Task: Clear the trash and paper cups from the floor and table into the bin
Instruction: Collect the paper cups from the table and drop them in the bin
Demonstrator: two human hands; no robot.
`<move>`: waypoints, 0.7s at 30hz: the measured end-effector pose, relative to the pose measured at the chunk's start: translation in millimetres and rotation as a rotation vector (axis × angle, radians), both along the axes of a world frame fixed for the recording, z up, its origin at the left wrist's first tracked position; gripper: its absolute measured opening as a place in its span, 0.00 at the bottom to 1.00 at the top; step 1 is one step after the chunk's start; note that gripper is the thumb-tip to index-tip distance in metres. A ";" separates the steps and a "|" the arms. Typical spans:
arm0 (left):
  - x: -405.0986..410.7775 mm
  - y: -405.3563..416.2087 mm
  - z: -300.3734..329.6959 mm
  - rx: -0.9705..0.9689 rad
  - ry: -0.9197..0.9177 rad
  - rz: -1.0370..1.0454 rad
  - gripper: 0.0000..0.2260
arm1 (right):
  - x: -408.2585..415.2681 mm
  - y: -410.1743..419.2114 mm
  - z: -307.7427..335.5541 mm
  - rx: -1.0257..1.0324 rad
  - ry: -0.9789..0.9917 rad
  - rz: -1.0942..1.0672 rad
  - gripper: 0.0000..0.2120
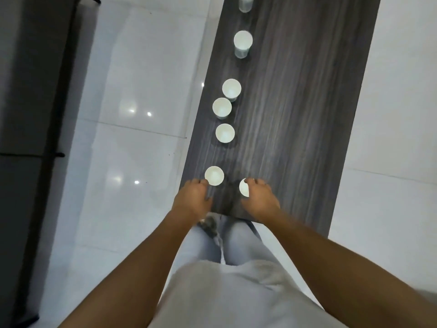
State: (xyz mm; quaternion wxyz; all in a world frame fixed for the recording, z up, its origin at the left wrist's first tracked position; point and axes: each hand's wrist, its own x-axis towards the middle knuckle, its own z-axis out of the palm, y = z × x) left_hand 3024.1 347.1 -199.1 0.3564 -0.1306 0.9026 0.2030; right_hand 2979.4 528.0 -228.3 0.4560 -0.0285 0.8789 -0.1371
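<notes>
Several white paper cups stand upright in a row along the left side of a long dark wood-grain table [295, 114]. My left hand [192, 197] is at the near end of the table, its fingertips touching the left rim of the nearest left cup [214, 175]. My right hand [260, 197] grips another paper cup [243, 188], fingers over the rim and thumb below, hiding its right half. More cups stand farther off [225, 133], [221, 108], [231, 88], [243, 40]. No bin is in view.
Glossy white floor tiles [132, 162] lie on both sides of the table. A tall dark cabinet [26, 114] stands along the left. One more cup [246, 2] is cut off by the top edge. My legs are against the table's near end.
</notes>
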 end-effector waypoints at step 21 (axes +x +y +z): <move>-18.8 -4.7 -170.4 -0.050 -0.043 -0.329 0.35 | 10.7 -18.1 -125.8 0.087 0.058 0.000 0.33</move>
